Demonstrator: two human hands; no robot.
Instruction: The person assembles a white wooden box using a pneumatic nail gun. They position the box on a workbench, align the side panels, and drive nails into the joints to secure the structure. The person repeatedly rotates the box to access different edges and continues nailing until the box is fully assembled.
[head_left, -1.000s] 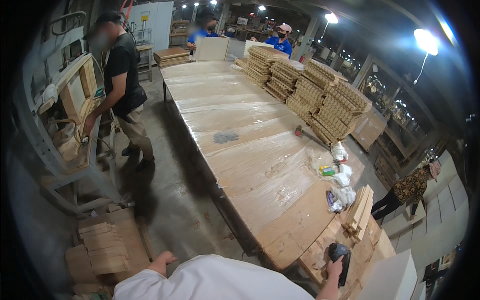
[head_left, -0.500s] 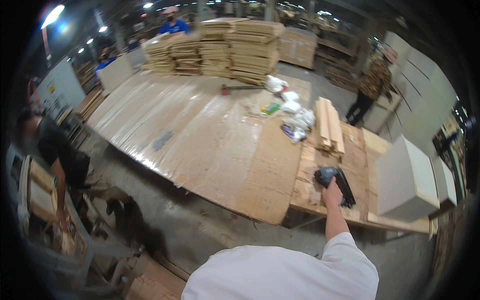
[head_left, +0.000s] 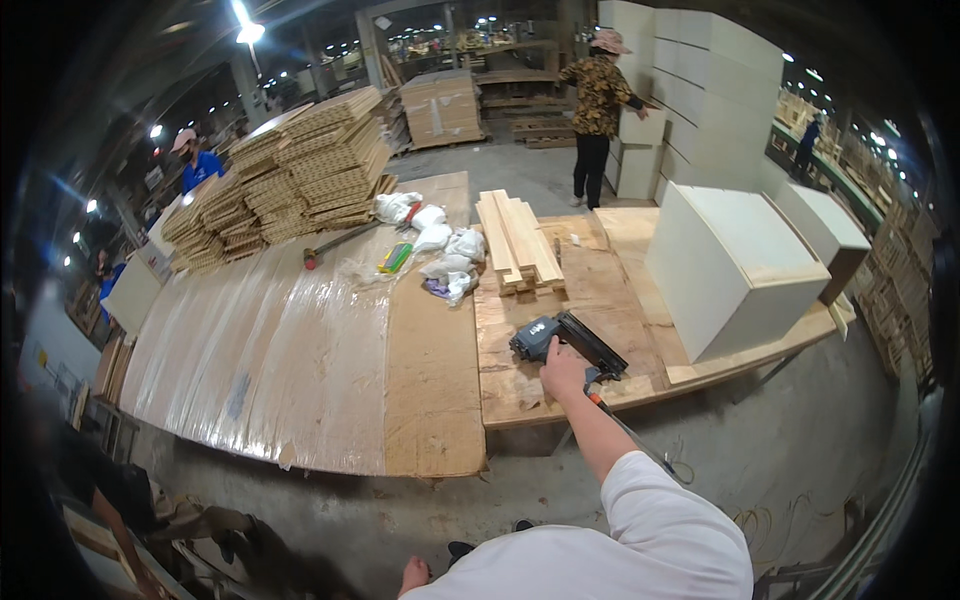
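A black and grey nail gun (head_left: pixel 590 342) lies on its side at the front of the wooden worktable (head_left: pixel 640 345). My right hand (head_left: pixel 564 374) is closed around its grip, and a hose runs from it down over the table edge. At the lower edge my left hand (head_left: pixel 415 574) hangs low beside my body, away from the table; its fingers are too small and unclear to read. Beyond the nail gun is a stack of pale wood strips (head_left: pixel 520 240). To its right stands a white box-shaped cabinet (head_left: pixel 735 270).
A wide plastic-wrapped tabletop (head_left: pixel 290 370) adjoins on the left, bearing stacked boards (head_left: pixel 310 165), a hammer (head_left: pixel 340 246), white plastic bags (head_left: pixel 435 240) and a green-yellow packet (head_left: pixel 396 257). A person in a patterned shirt (head_left: pixel 597 95) stands by tall white cabinets (head_left: pixel 715 90). Another works at lower left.
My view has swung right, so the tables appear further left. My right hand remains on the nail gun; my left hand has come into view at the lower edge.
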